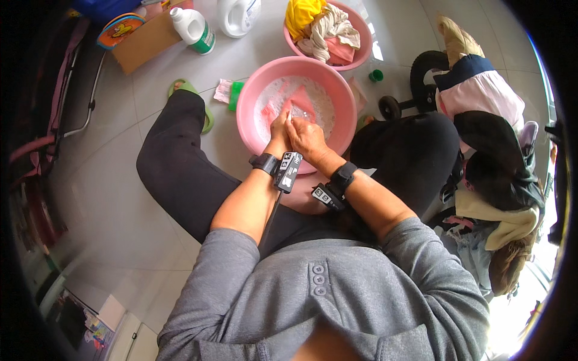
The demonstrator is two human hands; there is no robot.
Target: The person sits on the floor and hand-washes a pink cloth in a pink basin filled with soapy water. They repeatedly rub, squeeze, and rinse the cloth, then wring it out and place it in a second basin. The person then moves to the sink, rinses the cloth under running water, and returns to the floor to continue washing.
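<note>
A pink plastic basin (246,108) on the floor between my knees holds foamy, whitish water (323,106). Pink cloth (301,100) lies partly sunk in the suds, with a fold rising above the foam. Over the near side of the basin, my left hand (280,133) and my right hand (308,135) are pressed together, both closed on the cloth. A small white edge shows between the thumbs. Most of my fingers are turned down and hidden. Both wrists wear black straps with small devices.
Behind stands a second pink basin (365,38) of clothes. White bottles (192,29) and a cardboard box (144,43) are at the upper left. A green object (235,95) lies left of the basin, a green cap (375,75) to its right. Clothes (496,189) are heaped at the right.
</note>
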